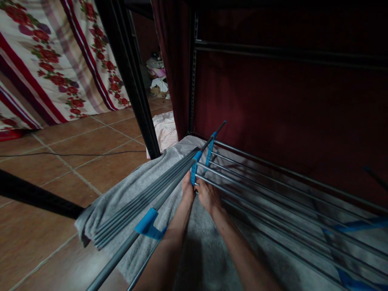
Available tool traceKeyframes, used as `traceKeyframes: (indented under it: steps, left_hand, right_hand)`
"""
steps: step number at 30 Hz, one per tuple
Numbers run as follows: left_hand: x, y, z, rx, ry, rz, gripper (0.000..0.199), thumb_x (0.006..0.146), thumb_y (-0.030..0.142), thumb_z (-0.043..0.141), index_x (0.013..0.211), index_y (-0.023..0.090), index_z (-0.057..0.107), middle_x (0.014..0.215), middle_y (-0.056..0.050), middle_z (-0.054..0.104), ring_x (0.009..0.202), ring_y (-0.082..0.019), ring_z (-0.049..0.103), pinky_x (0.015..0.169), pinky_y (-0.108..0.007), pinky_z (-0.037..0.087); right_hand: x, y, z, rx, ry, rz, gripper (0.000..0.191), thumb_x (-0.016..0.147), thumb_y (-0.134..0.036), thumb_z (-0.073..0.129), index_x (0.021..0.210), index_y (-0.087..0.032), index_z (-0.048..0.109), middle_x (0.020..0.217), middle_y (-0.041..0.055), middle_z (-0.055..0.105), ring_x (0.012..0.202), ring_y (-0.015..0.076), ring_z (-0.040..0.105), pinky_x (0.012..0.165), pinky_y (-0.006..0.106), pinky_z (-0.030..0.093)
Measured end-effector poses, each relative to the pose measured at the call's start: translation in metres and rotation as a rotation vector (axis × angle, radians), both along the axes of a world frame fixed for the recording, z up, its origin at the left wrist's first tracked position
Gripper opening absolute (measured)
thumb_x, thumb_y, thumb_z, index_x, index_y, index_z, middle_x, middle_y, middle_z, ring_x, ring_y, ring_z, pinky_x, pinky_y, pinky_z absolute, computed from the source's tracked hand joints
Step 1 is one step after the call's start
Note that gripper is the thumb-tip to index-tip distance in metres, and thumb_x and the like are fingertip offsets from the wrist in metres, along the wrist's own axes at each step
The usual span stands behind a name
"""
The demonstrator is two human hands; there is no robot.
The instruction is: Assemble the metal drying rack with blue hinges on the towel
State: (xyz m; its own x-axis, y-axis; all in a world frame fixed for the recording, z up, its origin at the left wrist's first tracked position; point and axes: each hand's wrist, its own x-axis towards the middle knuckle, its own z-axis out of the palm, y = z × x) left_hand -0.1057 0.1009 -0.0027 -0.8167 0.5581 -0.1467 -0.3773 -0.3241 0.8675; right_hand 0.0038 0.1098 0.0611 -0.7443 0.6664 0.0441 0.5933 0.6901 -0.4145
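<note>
My two bare hands meet at a tubular rack [174, 184], centre, over one grey blanket [142, 173]. My left hand [188, 188] has its fingers clamped on the nearer of two perforated blue connectors [193, 174]; my right hand [209, 196] has its fingers closed on the rack just beside it. One hooked blue clip [148, 224] sits left of my forearms.

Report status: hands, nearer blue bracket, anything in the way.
Left hand gripping nearer blue bracket low down; right hand beside it, grip unclear. Bracket's top on gray pole. Possible snag: rod bundle close at left, over gray cloth.
</note>
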Motion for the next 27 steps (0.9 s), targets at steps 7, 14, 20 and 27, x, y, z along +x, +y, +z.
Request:
traceKeyframes:
  steps: [7, 14, 20, 27]
  left_hand:
    - [0.005, 0.000, 0.002, -0.035, 0.038, 0.069, 0.032, 0.088, 0.053, 0.060, 0.083, 0.022, 0.065, 0.090, -0.006, 0.070, 0.091, -0.020, 0.065, 0.077, -0.032, 0.053]
    - [0.004, 0.000, 0.006, -0.049, 0.074, 0.078, 0.027, 0.093, 0.043, 0.058, 0.084, 0.018, 0.064, 0.095, -0.008, 0.068, 0.099, -0.020, 0.064, 0.084, -0.030, 0.051]
    - [0.004, -0.001, 0.001, -0.074, 0.068, 0.070, 0.035, 0.092, 0.053, 0.058, 0.074, 0.023, 0.061, 0.071, -0.002, 0.060, 0.070, -0.018, 0.057, 0.067, -0.032, 0.049]
    - [0.005, -0.001, 0.003, -0.067, 0.108, 0.004, 0.050, 0.094, 0.064, 0.047, 0.064, 0.024, 0.047, 0.053, 0.002, 0.047, 0.048, -0.013, 0.041, 0.049, -0.029, 0.038]
  right_hand:
    - [-0.002, -0.001, -0.004, -0.018, 0.041, -0.019, 0.031, 0.102, -0.024, 0.045, 0.128, -0.023, 0.061, 0.118, 0.0069, 0.074, 0.112, 0.0212, 0.066, 0.093, 0.028, 0.047]
    - [0.001, 0.000, 0.003, 0.019, -0.004, 0.040, 0.031, 0.103, -0.026, 0.043, 0.129, -0.021, 0.059, 0.117, 0.0087, 0.074, 0.109, 0.0222, 0.068, 0.089, 0.029, 0.048]
    - [0.002, 0.003, 0.005, 0.102, -0.007, 0.028, 0.039, 0.102, -0.030, 0.049, 0.140, -0.023, 0.053, 0.131, 0.0099, 0.070, 0.117, 0.0249, 0.066, 0.096, 0.034, 0.049]
    - [0.017, -0.001, 0.006, 0.128, 0.038, -0.019, 0.043, 0.100, -0.037, 0.056, 0.141, -0.025, 0.053, 0.132, 0.0076, 0.069, 0.122, 0.0245, 0.063, 0.102, 0.036, 0.049]
